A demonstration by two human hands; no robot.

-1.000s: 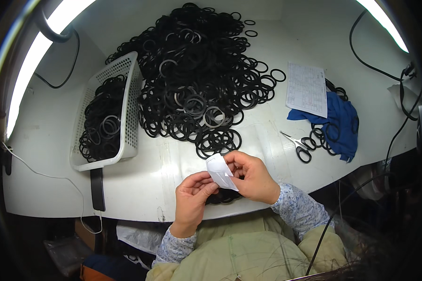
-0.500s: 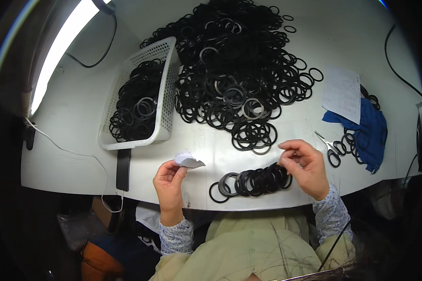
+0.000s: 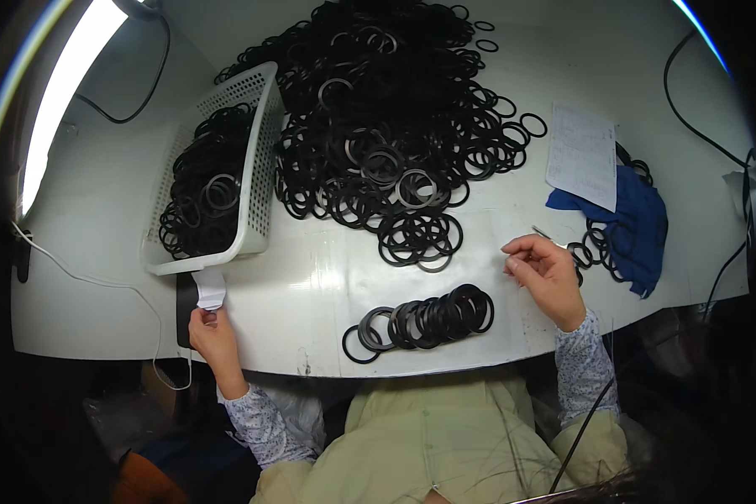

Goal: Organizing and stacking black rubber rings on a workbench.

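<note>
My left hand (image 3: 214, 338) pinches a small white paper slip (image 3: 211, 288), held upright just below the near end of the white basket (image 3: 256, 220). My right hand (image 3: 548, 279) hovers over the table to the right of a row of rings; its fingers are loosely curled, thumb and forefinger slightly apart, with nothing visible between them. The overlapping row of black rings (image 3: 428, 321) leans along the table's front edge, a flat grey ring and a thin black ring at its left end. Scissors (image 3: 573, 252) lie partly hidden behind my right hand.
A large heap of black rings (image 3: 370, 109) covers the far middle, with a few grey ones among them. More rings fill the basket. A blue cloth (image 3: 638, 227) and a written sheet (image 3: 581, 155) lie at right. A bright lamp (image 3: 63, 109) and cables stand left.
My left hand has moved left with the paper slip, to the basket's near end. My right hand has come away from the ring row. The whole view has shifted slightly.
</note>
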